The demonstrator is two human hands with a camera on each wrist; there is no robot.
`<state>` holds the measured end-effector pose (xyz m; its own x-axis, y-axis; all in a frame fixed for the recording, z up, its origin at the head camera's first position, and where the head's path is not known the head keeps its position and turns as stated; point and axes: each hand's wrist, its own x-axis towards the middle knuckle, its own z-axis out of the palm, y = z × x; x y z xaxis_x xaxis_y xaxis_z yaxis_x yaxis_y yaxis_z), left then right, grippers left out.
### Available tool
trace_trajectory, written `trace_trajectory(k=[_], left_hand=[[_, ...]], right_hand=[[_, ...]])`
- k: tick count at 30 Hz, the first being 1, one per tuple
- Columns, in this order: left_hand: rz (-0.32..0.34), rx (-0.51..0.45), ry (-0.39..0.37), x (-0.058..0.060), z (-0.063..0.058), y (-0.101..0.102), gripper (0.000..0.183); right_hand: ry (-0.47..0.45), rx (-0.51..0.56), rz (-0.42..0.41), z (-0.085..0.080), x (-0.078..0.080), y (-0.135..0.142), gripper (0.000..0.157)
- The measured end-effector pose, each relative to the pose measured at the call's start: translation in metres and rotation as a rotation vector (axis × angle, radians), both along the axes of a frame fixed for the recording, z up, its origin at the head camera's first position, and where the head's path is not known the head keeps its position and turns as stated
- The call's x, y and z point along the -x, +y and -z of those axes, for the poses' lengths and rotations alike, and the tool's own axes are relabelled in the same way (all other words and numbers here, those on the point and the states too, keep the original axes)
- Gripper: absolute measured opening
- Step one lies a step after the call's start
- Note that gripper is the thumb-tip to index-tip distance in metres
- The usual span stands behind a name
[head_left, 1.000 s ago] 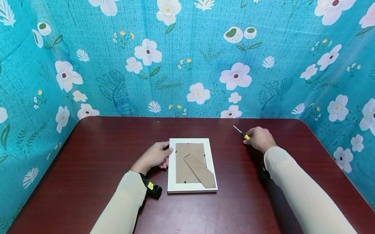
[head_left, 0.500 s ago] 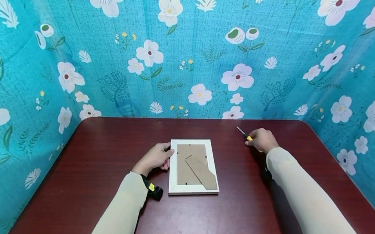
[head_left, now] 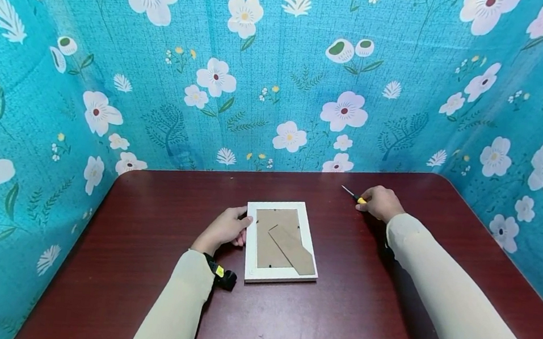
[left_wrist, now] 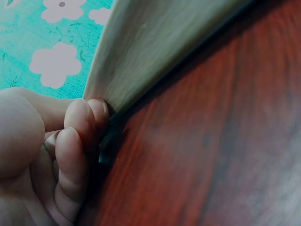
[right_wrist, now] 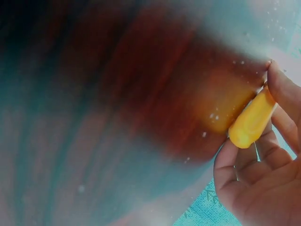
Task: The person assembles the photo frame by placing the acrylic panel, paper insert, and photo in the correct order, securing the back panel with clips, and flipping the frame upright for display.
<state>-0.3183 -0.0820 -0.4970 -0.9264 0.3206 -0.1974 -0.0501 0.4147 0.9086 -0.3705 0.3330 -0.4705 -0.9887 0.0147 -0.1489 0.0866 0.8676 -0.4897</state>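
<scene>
A white picture frame (head_left: 282, 242) lies face down on the table, its brown backing board and folded stand upward. My left hand (head_left: 224, 229) pinches its left edge, thumb on top and fingers at the side and underneath. In the left wrist view those fingertips (left_wrist: 77, 115) meet the frame's edge (left_wrist: 141, 52) just above the table. At the back right, my right hand (head_left: 380, 203) holds a small screwdriver (head_left: 361, 200) with a yellow and black handle, its thin shaft pointing left and away. The right wrist view shows the yellow handle (right_wrist: 254, 120) between thumb and fingers.
The dark red wooden table (head_left: 157, 292) has rounded back corners. A blue flowered cloth (head_left: 263, 77) hangs behind it and along both sides. A black wrist strap with a camera (head_left: 221, 275) sits on the left wrist, near the frame's lower left corner.
The whole head view shifts slightly to the right and down, then stays nearly still. Both hands keep their hold; the screwdriver and the picture frame stay about where they were.
</scene>
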Motion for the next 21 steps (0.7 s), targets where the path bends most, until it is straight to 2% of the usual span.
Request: trace_trajectory(k=[14,21], left_hand=[[-0.002,0.012,-0.006,-0.0013,-0.0013,0.0004,0.047],[0.000,0.014,-0.012,0.0006,-0.0016,0.0000,0.049]], right_hand=[[0.026,-0.022,-0.004,0.0025,-0.0023,0.0036,0.044],[0.000,-0.017,-0.007,-0.0035,-0.0088,0.0096,0.053]])
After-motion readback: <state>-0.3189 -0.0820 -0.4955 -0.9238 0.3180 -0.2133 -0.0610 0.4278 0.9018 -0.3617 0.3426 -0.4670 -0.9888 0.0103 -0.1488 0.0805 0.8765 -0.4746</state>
